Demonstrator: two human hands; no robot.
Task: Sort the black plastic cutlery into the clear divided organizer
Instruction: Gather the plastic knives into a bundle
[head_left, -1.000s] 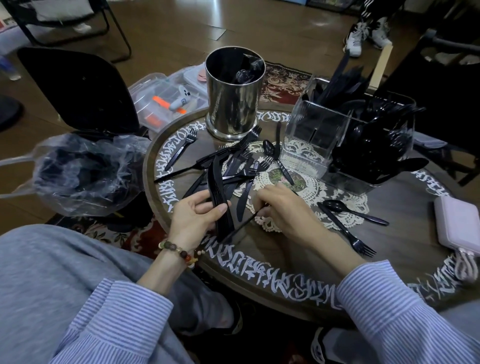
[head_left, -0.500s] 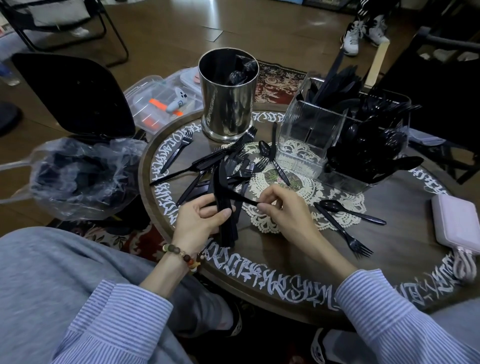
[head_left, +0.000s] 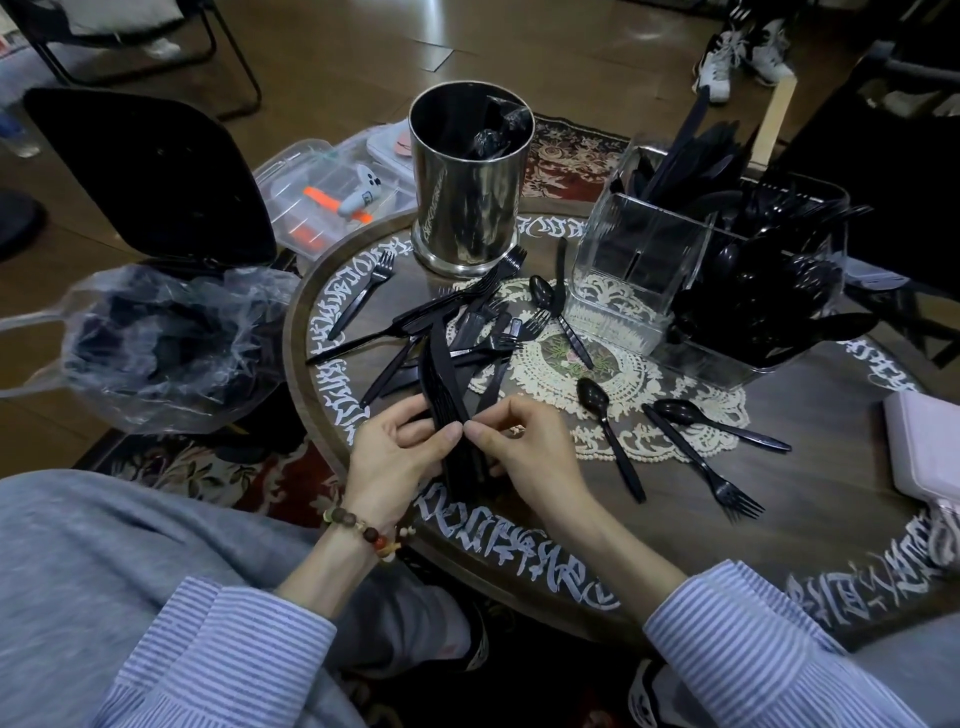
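- Black plastic, thin and glossy: that's the whole job here. The person is holding a stack of knives (head_left: 448, 384) upright-ish at the near edge of the round table (head_left: 779, 499).
- Left hand (head_left: 387, 457) is curled around the lower part of the stack, thumb across the front. Right hand (head_left: 524, 452) pinches the same stack from the other side, fingertips almost meeting the left thumb. So both hands are together, clamped on one bundle.
- My guess is this stuff weighs next to nothing and flexes easily, so a firm squeeze near the handles makes sense. Smooth plastic on smooth plastic probably wants to fan out or slide if the grip loosens.
- The blades stick up free above the hands. I'd keep the hold low on the handles and let the tips go in first or last depending on the slot.
- The clear organizer (head_left: 639, 270) sits at the far right of the table, well apart from the hands. Its right side is already packed with dark cutlery; the near-left compartment looks empty.
- Still loose on the table: a pile of forks and knives (head_left: 467, 327) just beyond the hands, plus two spoons, one close by (head_left: 610, 434) and one further right (head_left: 719, 423), and a fork (head_left: 701, 462).
- A steel canister (head_left: 467, 182) stands behind the pile.
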